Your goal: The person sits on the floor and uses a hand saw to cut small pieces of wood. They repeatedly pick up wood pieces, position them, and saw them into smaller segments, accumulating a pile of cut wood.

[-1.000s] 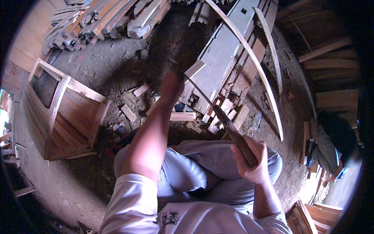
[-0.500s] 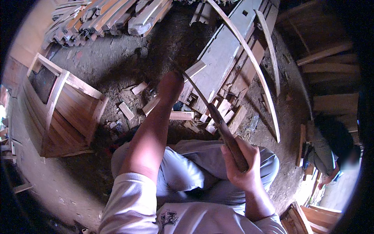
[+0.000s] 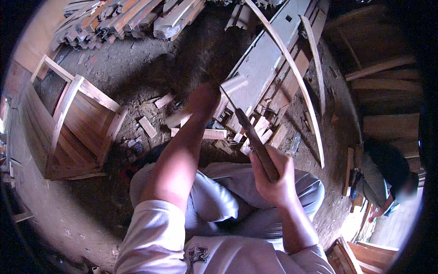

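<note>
My right hand [image 3: 273, 176] is closed round the dark wooden handle of a long knife [image 3: 260, 150]. The thin blade runs forward and left from the handle, its far end dark and smeared beside my left hand. My left hand [image 3: 204, 98] is stretched out ahead, in shadow and blurred. A pale strip of wood [image 3: 235, 86] pokes out on both sides of that fist, so the hand seems closed on it. Exactly where blade and strip meet is hard to make out. Offcuts [image 3: 212, 134] lie on the ground under my left forearm.
Wide planks [image 3: 269, 48] and long curved strips [image 3: 303, 86] extend ahead right. A lumber stack [image 3: 114, 20] lies at the far left, with a slatted wooden frame [image 3: 82, 132] nearer. Another person [image 3: 385, 173] is at the right edge, near more boards. My crossed legs [image 3: 214, 196] are below.
My right hand and the knife have moved a little forward and left. The wood strip at my left hand now looks smeared and slightly shifted. My left arm stays nearly in place.
</note>
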Available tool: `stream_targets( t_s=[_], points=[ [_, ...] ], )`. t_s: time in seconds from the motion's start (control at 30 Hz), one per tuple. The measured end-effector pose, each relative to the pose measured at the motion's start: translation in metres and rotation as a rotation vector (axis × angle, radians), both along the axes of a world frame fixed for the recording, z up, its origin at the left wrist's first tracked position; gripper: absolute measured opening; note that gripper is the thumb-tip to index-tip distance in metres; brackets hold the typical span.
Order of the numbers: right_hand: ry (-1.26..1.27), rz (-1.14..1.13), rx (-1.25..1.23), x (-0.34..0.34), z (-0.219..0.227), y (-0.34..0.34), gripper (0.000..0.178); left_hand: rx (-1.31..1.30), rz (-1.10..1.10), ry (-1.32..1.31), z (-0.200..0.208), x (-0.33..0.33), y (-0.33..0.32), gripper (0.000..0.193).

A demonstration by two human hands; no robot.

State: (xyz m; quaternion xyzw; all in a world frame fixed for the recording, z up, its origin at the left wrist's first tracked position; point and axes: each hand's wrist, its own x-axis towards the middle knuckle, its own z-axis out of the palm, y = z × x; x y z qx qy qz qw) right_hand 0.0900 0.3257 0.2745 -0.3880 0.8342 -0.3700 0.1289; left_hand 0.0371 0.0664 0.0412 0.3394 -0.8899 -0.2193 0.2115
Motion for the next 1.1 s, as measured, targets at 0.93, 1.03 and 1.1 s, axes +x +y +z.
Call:
stream_targets(
  t_s=[0.93,1.03,1.1],
  points=[
    [-0.014,-0.009,0.002,-0.004,-0.013,0.015,0.016,0.035,-0.059,-0.068,-0.002,0.007,-0.008,0.029],
    [-0.018,-0.001,0.015,0.002,-0.020,0.038,0.015,0.108,-0.009,-0.022,0.000,0.008,-0.006,0.030],
    [-0.037,-0.018,0.039,0.013,-0.014,0.054,0.016,0.140,-0.017,-0.074,-0.008,0.007,-0.014,0.031]
  ],
)
